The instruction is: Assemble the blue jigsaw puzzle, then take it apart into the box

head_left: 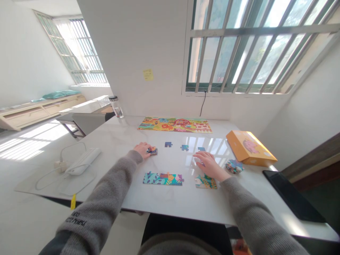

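Left grip point(142, 149) around stacked knobbed jigsaw pieces point(153, 151); right grip point(209, 164), hold unclear, over glossy white tabletop point(164, 201)

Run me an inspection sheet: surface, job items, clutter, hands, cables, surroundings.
Surface: glossy white table, bright reflections.
Job items: two puzzle sections near the front; loose pieces beyond them; piece pile beside the orange box; picture strip at the back.
Clutter: bottle, power strip, black flat device.
Hands: left hand touching a piece stack; right hand near loose pieces, contact unclear.
Cables: white cord by the power strip; black cord on the wall.
Surroundings: barred window, yellow note.
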`<state>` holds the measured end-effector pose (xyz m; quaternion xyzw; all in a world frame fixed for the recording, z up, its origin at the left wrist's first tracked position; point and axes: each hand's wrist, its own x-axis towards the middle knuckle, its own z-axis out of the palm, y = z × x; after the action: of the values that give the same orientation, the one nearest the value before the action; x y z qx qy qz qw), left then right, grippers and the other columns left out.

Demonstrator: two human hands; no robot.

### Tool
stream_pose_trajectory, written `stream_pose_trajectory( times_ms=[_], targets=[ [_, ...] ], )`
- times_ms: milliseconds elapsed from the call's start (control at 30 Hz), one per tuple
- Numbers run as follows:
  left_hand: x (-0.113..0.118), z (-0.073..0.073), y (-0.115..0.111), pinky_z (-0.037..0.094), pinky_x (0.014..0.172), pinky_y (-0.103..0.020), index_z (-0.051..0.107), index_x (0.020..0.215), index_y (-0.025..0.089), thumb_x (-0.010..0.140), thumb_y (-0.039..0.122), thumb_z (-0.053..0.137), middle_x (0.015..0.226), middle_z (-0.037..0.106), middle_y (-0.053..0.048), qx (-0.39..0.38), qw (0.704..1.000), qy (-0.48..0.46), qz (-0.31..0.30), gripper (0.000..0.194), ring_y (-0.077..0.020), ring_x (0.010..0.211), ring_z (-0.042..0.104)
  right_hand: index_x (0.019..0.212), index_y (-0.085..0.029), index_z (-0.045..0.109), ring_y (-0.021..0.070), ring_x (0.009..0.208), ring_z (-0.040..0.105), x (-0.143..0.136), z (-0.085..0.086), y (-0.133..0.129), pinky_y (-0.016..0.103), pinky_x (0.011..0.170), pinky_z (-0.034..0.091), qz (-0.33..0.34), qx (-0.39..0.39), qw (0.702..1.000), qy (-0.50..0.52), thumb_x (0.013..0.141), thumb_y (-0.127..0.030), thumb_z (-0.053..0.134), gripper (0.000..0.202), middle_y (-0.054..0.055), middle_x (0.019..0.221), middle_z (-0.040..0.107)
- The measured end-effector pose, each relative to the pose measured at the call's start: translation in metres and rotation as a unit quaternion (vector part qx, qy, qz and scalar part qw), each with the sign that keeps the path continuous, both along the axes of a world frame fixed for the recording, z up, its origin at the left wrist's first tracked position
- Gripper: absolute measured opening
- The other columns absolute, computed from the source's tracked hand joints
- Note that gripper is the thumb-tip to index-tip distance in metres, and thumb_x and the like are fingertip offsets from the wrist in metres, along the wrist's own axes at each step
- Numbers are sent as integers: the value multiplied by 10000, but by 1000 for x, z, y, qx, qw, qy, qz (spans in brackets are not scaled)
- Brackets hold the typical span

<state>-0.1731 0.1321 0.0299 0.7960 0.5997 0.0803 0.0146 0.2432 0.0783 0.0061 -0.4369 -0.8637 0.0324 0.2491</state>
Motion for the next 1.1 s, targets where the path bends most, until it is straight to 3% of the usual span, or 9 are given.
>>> stream_pose_trajectory(
  times_ms=[167,267,400,500,600,700,867,967,1100],
  targets=[
    [-3,-8,8,485,915,-410,631,891,230,672,251,708,1016,624,-56,14,999,-34,0,234,-268,1003,584,1241,-230,612,270,1229,531,-1,0,-2,467,1060,371,-8,7,1000,17,935,-236,499,326,105,1265,632],
    [10,-10,3,488,904,-429,591,895,216,646,201,703,1009,594,-69,63,994,-80,-29,274,-273,983,573,1239,-233,609,275,1221,528,-4,2,-4,470,1052,368,-13,-1,999,33,939,-240,497,321,106,1254,632],
    [53,-13,-13,493,884,-435,534,962,191,622,135,668,982,574,-75,106,976,-146,-120,370,-267,953,564,1179,-241,631,275,1179,542,-18,7,-5,474,1042,365,-8,-17,999,46,928,-233,509,278,98,1197,655],
    [93,-16,-25,501,878,-422,486,1055,175,623,132,649,978,557,-65,85,960,-189,-188,464,-244,922,568,1167,-236,621,267,1149,556,-35,12,-6,470,1047,353,5,-33,998,62,923,-226,517,266,90,1165,670],
    [127,-21,-33,513,864,-405,446,1117,184,618,140,651,970,539,-42,67,942,-239,-227,541,-223,909,567,1238,-217,553,246,1126,576,-50,15,-8,452,1034,363,13,-64,991,113,941,-183,444,319,81,1125,680],
    [149,-25,-40,519,857,-413,433,1153,182,621,150,648,982,532,-42,71,922,-276,-262,574,-218,907,567,1273,-208,502,211,963,617,-55,14,-11,400,943,427,14,-107,977,182,971,-190,362,333,55,974,673],
    [163,-27,-48,531,845,-399,453,1108,194,622,122,621,993,522,-47,90,897,-322,-288,519,-212,908,562,1245,-204,530,180,747,570,-52,11,-11,319,742,465,23,-157,953,260,953,-283,441,315,0,772,578],
    [163,-25,-51,532,851,-392,479,1071,198,629,78,599,1032,535,-60,109,890,-329,-298,474,-214,937,562,1276,-198,548,167,716,550,-49,10,-9,311,723,467,33,-185,938,291,938,-311,471,365,-15,738,554],
    [160,-20,-50,531,877,-372,556,993,201,751,54,556,1046,572,-70,155,881,-342,-287,283,-200,959,579,1343,-197,534,159,733,571,-46,10,-8,320,748,474,50,-228,913,334,903,-329,530,460,-6,778,608]
  ],
)
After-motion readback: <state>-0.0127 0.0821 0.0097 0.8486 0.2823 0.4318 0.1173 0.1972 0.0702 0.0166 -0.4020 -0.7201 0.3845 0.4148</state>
